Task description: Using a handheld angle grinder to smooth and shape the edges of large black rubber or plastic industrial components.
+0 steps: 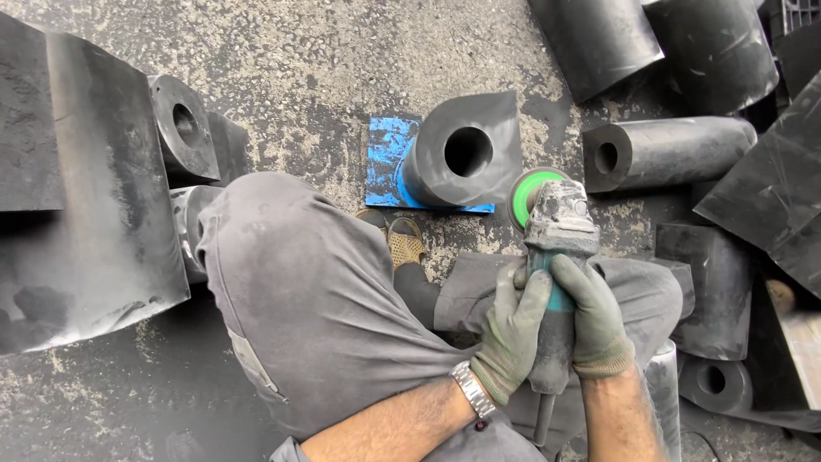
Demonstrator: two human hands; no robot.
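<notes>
I hold a dusty angle grinder (558, 248) with a teal body and a green disc (528, 190) in both gloved hands. My left hand (510, 335) wraps the handle from the left, a metal watch on that wrist. On the handle's other side my right hand (596, 321) grips it. The disc sits at the right edge of a black rubber block with a round bore (466, 152), which lies on a blue board (386, 162). My grey trouser legs fill the middle below.
Black rubber pieces surround me: a large block (81, 188) at left, a bored piece (184, 127) beside it, a bored cylinder (667, 150) at right, more cylinders (658, 38) at top right and pieces (714, 342) at lower right. The floor (325, 60) is gritty concrete.
</notes>
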